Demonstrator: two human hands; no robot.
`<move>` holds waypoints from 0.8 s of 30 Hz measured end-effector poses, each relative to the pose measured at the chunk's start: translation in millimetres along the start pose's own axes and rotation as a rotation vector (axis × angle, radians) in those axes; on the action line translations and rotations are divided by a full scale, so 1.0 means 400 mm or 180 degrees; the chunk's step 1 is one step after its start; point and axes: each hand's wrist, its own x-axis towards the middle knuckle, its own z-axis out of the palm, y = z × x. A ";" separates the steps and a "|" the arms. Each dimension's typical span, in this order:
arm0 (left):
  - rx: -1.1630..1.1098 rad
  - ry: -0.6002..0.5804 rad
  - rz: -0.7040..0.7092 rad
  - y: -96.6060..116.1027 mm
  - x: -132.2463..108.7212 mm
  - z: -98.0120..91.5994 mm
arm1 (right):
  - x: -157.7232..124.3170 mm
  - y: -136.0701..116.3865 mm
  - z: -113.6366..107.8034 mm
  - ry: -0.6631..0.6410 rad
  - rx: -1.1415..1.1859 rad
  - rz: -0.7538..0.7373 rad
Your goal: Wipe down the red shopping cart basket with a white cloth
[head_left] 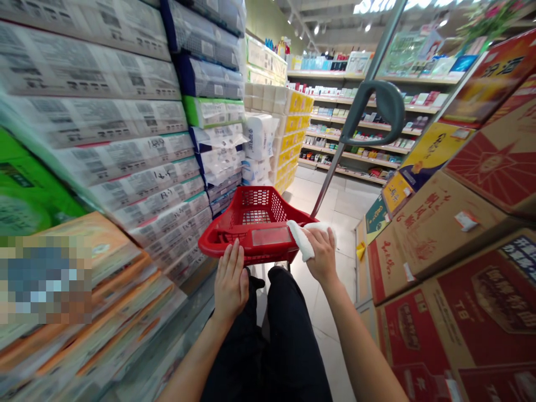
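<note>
A red plastic shopping basket (268,237) with perforated walls stands in the aisle just ahead of my legs. Its inside shows no goods. My left hand (230,276) lies with straight fingers against the near left edge of the basket, holding nothing. At the near right corner, my right hand (322,251) grips a white cloth (302,237) and presses it on the red rim. From the basket's right side a long metal pole (329,187) slants up to the right, with a grey loop handle (355,114) on it.
Tall stacks of wrapped tissue packs (125,117) line the left side. Cartons (439,223) are piled close on the right. Shelves of small boxed goods (355,106) stand at the back, beyond a pale tiled floor (345,201). Orange-edged packs (104,312) lie low at left.
</note>
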 end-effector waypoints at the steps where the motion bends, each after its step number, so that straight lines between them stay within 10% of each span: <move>1: -0.0012 0.0031 -0.0006 -0.005 0.000 -0.002 | -0.004 -0.006 0.002 0.0015 0.0005 -0.0002; 24: -0.0645 0.0194 0.0069 -0.153 0.060 -0.030 | -0.047 -0.132 0.021 0.0056 0.0176 -0.0098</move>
